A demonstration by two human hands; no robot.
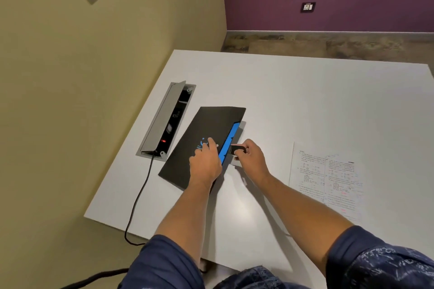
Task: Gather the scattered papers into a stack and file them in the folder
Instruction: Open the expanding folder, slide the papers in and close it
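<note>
We note a black folder (199, 138) lying closed on the white table (305, 101), a blue strip along its right edge and a small blue logo, unreadable. Our left hand (205, 162) presses flat on the cover, fingers straight. Our right hand (250, 155) pinches a small black tab (237, 148) at that edge. Printed papers (328, 178) lie well apart, right; text too small.

No text legible anywhere. Papers (328, 178) at 3 o'clock on the bench (305, 91) carry dense printed lines, small diagrams & some red marks, all too small/blurred to read. Black folder (206, 129) near centre has a blue logo w/ a short word under it, partly covered by the left hand (205, 164); letters can't be made out.
</note>
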